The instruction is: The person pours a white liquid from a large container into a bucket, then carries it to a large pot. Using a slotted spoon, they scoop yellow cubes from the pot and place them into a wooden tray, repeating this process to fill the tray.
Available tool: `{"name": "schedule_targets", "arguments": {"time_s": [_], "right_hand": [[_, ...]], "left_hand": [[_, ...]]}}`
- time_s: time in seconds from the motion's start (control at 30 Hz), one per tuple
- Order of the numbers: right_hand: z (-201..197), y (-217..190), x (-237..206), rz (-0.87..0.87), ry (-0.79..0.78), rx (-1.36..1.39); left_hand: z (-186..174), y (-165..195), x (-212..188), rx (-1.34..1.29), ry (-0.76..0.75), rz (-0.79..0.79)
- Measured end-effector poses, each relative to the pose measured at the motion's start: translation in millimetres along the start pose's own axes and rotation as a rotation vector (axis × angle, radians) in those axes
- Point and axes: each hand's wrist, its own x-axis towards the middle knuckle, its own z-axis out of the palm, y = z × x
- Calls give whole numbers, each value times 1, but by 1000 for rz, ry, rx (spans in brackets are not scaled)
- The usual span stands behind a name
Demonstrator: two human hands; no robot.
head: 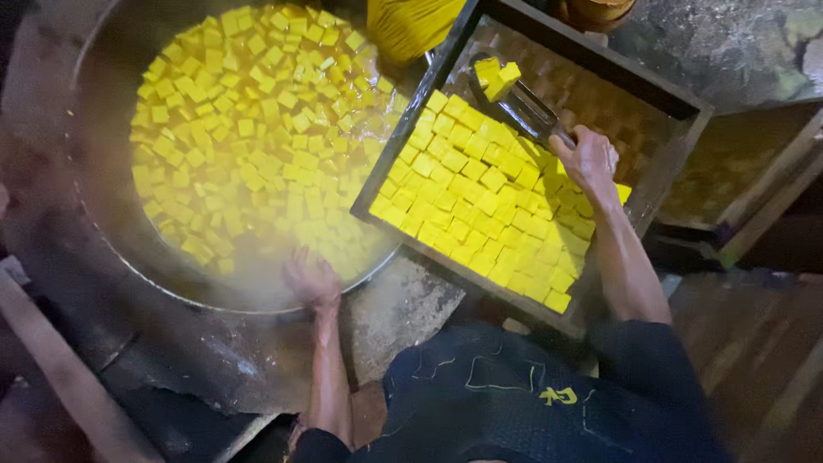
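A large round metal pot (pixel 111 249) on the left is full of yellow cubes (pixel 257 129) floating in steaming liquid. A dark wooden tray (pixel 591 47) on the right holds tight rows of yellow cubes (pixel 480 206) in its near part; its far part is bare. My right hand (pixel 590 161) grips the handle of a metal scoop (pixel 523 107), which carries a few yellow cubes (pixel 497 75) above the tray. My left hand (pixel 313 281) rests with fingers spread on the near rim of the pot.
A yellow ribbed object (pixel 411 26) stands at the top between pot and tray. More wooden frames (pixel 754 197) lie at the right. The pot sits in a rough stone surround (pixel 403 309). My dark trousers (pixel 514 394) fill the bottom.
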Motion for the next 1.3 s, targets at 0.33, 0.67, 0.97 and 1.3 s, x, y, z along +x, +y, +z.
{"name": "schedule_targets", "arguments": {"time_s": [0.33, 0.67, 0.97, 1.3], "right_hand": [[3, -1, 42, -151, -70, -158], [-2, 14, 18, 94, -173, 9], [-9, 15, -6, 186, -222, 174], [0, 50, -131, 435, -127, 770]], "left_hand": [[139, 163, 118, -449, -232, 259], [294, 308, 186, 90, -401, 468], [276, 341, 168, 135, -388, 722], [216, 366, 82, -343, -370, 1010]]}}
